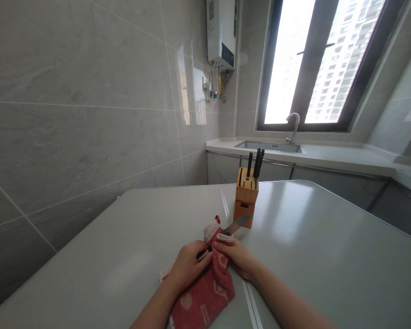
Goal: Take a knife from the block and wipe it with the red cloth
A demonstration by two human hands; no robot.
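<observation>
My left hand point(191, 263) is closed round the dark handle of a kitchen knife point(240, 222). The blade slants up to the right, its tip in front of the wooden knife block. My right hand point(238, 257) pinches a red and white towel point(205, 299), which is folded over the part of the knife near the handle. The towel's lower part hangs below my hands towards me. Cloth and fingers hide the middle of the knife. Just beyond the blade stands the wooden knife block point(246, 194), with black-handled tools in its top slots.
The pale table point(133, 228) has a seam point(250, 299) running away from me. Behind it are a counter with a sink point(270, 146), a faucet point(294, 125) and a window point(304, 68). A tiled wall point(89, 114) stands on the left, with a water heater point(221, 34) at the corner.
</observation>
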